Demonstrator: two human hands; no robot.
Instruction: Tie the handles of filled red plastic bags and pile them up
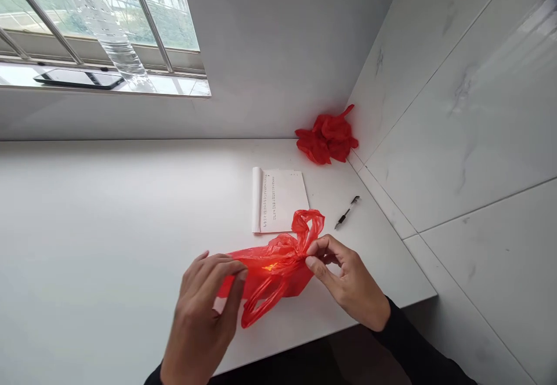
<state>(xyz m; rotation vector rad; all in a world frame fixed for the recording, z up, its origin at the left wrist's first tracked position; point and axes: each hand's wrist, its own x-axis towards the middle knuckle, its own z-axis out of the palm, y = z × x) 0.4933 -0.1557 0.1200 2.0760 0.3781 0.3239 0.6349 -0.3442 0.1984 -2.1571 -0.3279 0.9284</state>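
A red plastic bag (282, 269) lies near the front edge of the white table, its top gathered into a knot. One handle loop stands up behind the knot and another hangs toward the front. Something yellow-orange shows faintly through the plastic; its kind is unclear. My right hand (342, 280) pinches the bag at the knot between thumb and fingers. At the bag's left end is my left hand (206, 309), thumb and index finger pressed together over the plastic; the bit of bag between them is mostly hidden.
Behind the bag lies an open notepad (285, 199) with writing, and a pen (347, 212) to its right. A crumpled red bag (327, 135) sits in the corner by the tiled wall. On the windowsill are a clear bottle (119, 48) and a dark flat device (80, 79).
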